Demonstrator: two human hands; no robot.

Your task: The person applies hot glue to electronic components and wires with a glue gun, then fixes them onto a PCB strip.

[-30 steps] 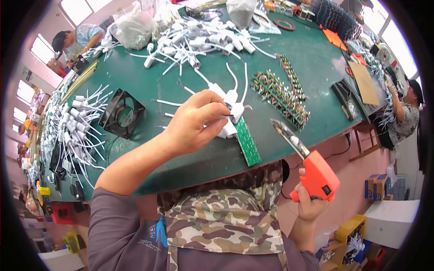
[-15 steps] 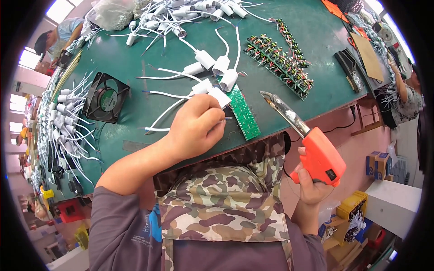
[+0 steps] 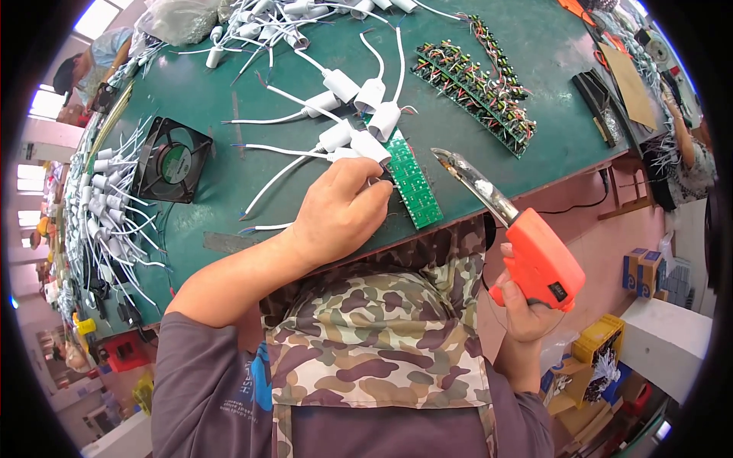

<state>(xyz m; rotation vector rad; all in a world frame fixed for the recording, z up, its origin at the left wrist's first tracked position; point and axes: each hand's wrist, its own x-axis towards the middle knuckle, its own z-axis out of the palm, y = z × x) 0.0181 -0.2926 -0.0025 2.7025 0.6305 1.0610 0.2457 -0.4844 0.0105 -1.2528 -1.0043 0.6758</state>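
Observation:
My left hand (image 3: 345,210) is closed in a pinch at the near end of a green circuit board strip (image 3: 413,183); what its fingertips grip is hidden. Just beyond the knuckles lies a white cylindrical lamp holder (image 3: 369,146), one of several grouped around the strip's far end, their white cables (image 3: 269,120) spreading outward. Another cable (image 3: 271,227) runs under my left wrist. My right hand (image 3: 529,311) is wrapped round the handle of a red soldering gun (image 3: 540,259). Its metal barrel points up and left, the tip apart from the strip.
Boards crowded with components (image 3: 477,99) lie farther right. A black fan (image 3: 172,160) stands at left, beside a heap of lamp holders (image 3: 103,202). More are piled at the far edge. A black cord (image 3: 573,206) hangs at right. Other people work at both sides.
My left hand has shifted slightly right, and the lamp holders sit a little higher in view. The soldering gun's tip has moved slightly up and left. Both hands stay closed.

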